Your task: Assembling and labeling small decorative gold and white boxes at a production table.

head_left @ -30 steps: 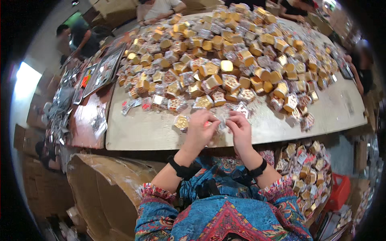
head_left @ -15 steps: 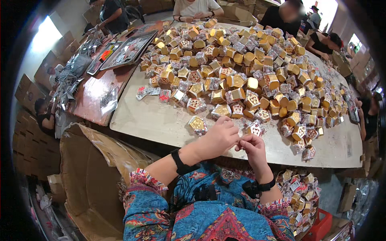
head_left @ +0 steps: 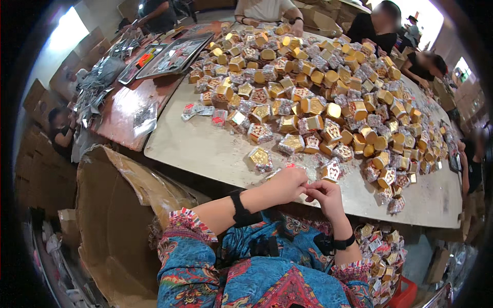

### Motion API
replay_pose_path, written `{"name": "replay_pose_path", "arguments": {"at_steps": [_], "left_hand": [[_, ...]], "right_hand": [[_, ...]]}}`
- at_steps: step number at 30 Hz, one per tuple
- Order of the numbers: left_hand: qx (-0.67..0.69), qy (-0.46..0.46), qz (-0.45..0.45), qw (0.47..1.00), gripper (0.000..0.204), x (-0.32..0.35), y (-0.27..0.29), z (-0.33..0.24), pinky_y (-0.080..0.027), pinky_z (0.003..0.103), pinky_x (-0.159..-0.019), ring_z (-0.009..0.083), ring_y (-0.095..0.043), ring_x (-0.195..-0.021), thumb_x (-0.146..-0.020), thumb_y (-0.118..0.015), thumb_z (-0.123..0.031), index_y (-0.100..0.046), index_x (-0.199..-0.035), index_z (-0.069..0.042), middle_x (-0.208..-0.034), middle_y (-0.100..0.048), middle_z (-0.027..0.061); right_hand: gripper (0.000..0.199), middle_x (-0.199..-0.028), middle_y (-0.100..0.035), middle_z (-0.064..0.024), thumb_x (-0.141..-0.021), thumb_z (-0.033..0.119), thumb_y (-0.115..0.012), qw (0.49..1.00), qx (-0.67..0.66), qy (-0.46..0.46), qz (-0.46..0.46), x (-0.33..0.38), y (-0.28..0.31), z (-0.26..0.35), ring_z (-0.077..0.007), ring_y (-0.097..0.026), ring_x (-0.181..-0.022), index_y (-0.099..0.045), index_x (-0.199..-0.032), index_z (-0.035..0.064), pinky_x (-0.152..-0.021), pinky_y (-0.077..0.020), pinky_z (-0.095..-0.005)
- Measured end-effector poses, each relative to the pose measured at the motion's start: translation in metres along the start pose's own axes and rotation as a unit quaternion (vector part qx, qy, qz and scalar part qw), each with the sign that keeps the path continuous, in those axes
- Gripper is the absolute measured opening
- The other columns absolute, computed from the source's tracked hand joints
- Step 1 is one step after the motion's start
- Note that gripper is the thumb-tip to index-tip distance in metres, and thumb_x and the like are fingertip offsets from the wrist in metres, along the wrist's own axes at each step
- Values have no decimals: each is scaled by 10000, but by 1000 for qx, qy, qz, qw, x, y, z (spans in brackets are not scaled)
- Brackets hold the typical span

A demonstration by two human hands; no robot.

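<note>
My left hand (head_left: pixel 288 185) and my right hand (head_left: pixel 328 197) meet over the near edge of the table, their fingertips pinched together. Whatever lies between the fingers is too small or hidden to make out. Just beyond them stands a small house-shaped piece (head_left: pixel 331 169) with a white and red patterned face. Another gold-faced piece (head_left: pixel 260 159) with speckled sides sits to the left of it. A flat piece with red on it (head_left: pixel 294 166) shows partly from behind my left hand.
A big heap of gold house-shaped pieces (head_left: pixel 313 105) covers much of the pale table (head_left: pixel 205 149). Small red-and-white packets (head_left: pixel 219 117) lie at its left. An open cardboard box (head_left: pixel 115 220) stands at my left, a filled container (head_left: pixel 382 256) at my right. Several people work around the table.
My view has shifted slightly. Both hands have come a little lower, and my left fingers now curl down toward the right hand's pinch. The red flat piece has come into sight.
</note>
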State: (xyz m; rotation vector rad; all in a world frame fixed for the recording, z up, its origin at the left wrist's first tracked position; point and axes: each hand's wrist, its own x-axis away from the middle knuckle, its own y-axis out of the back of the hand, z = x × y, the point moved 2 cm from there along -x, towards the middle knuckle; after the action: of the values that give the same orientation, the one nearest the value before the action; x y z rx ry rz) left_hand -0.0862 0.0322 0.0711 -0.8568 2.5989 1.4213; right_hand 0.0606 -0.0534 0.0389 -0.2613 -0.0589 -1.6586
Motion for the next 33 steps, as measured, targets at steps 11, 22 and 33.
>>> {"name": "replay_pose_path", "arguments": {"at_steps": [11,22,33], "left_hand": [[409,287,102,860,121,2,-22,41,-431,242,-506,88,-543,-538,-738,-674,-93,-627,-661,-13,-585,-591,21],[387,315,142,855,153,-17,-17,40,-494,271,-502,145,-603,-521,-776,-576,-56,-627,-679,50,-604,-609,88],[-278,227,38,933,471,-34,52,125,-479,418,-852,350,-548,-999,-658,-754,-236,-595,-1066,-62,-1038,-569,183]], "right_hand": [[143,-780,-613,-149,-727,-50,-657,822,388,411,-72,1,-16,8,-311,-613,-686,-596,-847,-4,-580,-494,-350],[116,-797,-585,-145,-760,14,-643,766,474,419,-114,-13,-13,-4,-309,-589,-695,-583,-860,6,-603,-492,-369],[96,-713,-568,-126,-742,-1,-658,814,401,379,-183,-18,-3,-4,-285,-568,-606,-579,-794,20,-548,-465,-354]]}}
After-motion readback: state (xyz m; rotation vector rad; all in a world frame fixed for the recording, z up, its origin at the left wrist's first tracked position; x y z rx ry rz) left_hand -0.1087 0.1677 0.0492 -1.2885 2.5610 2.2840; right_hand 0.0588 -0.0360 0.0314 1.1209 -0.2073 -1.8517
